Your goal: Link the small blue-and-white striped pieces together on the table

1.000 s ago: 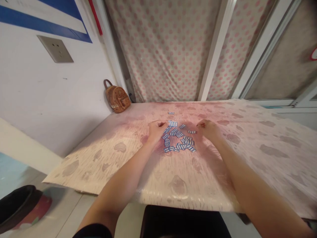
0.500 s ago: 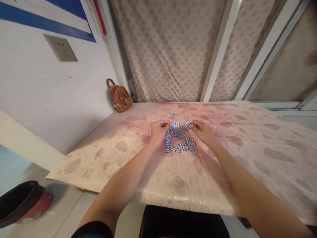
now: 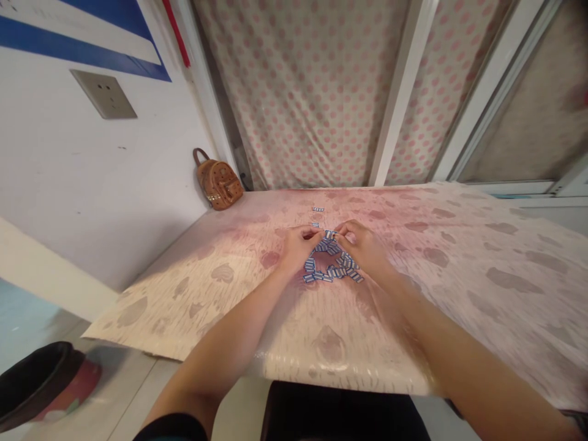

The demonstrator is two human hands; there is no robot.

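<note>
Small flat rectangular pieces with blue edges and white stripes (image 3: pixel 337 272) lie in a loose ring on the tablecloth. Above the ring's far side, one blue-and-white striped piece (image 3: pixel 329 234) is held between my two hands. My left hand (image 3: pixel 301 245) pinches near its left end, thumb and index finger together. From the other side my right hand (image 3: pixel 361 244) closes thumb and fingers at its right end. Whether a second piece is in the right fingertips is too small to tell. Beyond the hands lie a single striped piece (image 3: pixel 318 209) and a smaller bit (image 3: pixel 315 225).
A patterned plastic cloth covers the table (image 3: pixel 220 306). At the back left corner a small brown backpack (image 3: pixel 220 184) leans by the wall. Behind the table hangs a dotted curtain (image 3: pixel 312 92). A dark-rimmed bin (image 3: pixel 59 392) stands on the floor at left.
My right hand has moved left with its striped pieces, so both hands now meet above the ring. My left hand has shifted slightly right. The view has turned a little.
</note>
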